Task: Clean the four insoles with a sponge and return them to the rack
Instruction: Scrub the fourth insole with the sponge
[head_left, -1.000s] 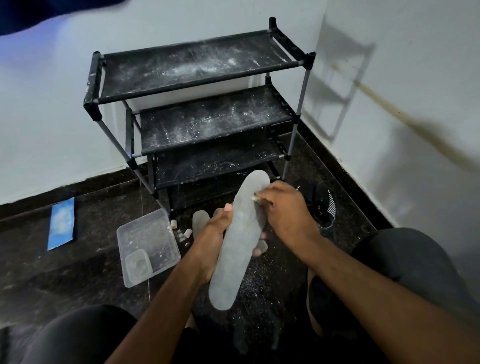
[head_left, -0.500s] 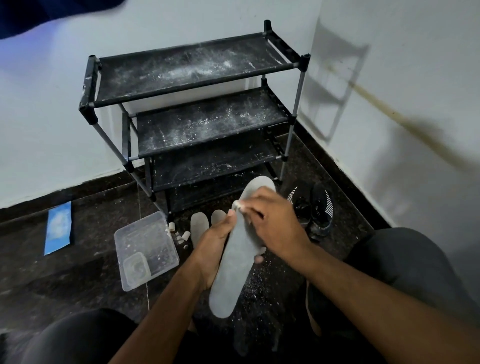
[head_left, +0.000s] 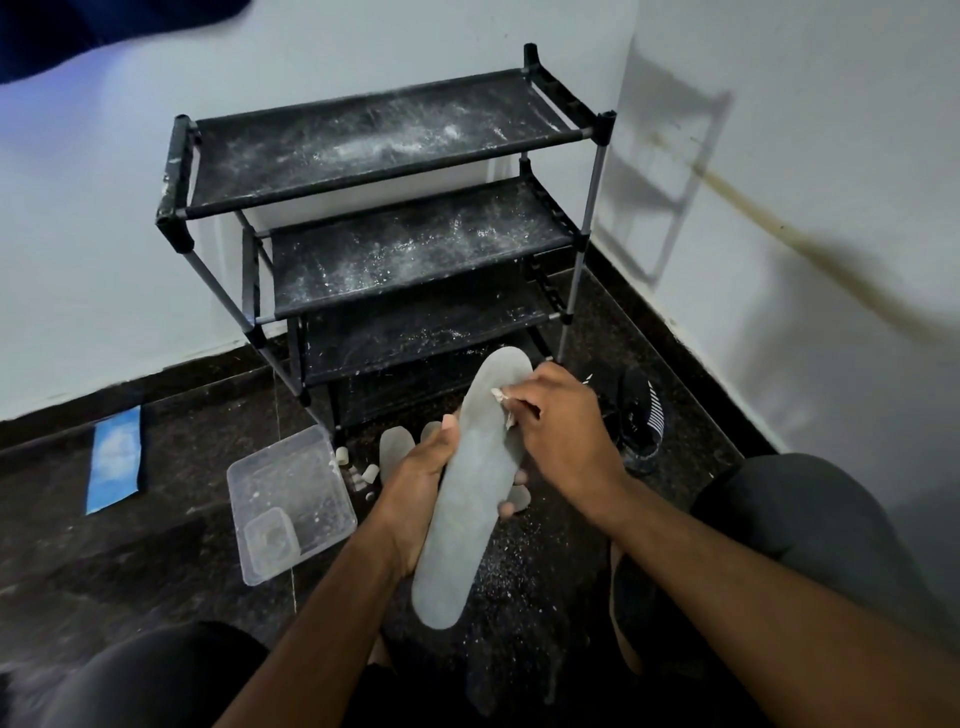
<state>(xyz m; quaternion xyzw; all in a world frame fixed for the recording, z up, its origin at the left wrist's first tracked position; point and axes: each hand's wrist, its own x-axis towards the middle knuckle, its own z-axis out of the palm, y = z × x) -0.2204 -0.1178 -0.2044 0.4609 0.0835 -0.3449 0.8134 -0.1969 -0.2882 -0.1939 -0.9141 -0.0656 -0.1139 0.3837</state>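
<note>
Right now the grey insole (head_left: 470, 488) is held up off the floor in front of the person, its long axis running from the heel end near the body up and away toward the shoe rack (head_left: 384, 218), toe end farthest out. The left hand (head_left: 415, 488) grips it from the left edge around the middle, thumb on top and fingertips showing past the right edge. The right hand (head_left: 558, 421) comes in from the right and pinches a small whitish sponge (head_left: 501, 401) against the toe half, so the untouched length lies back toward the heel. More insoles (head_left: 396, 446) lie on the floor just beyond the left hand, near a clear plastic tub (head_left: 291, 499).
</note>
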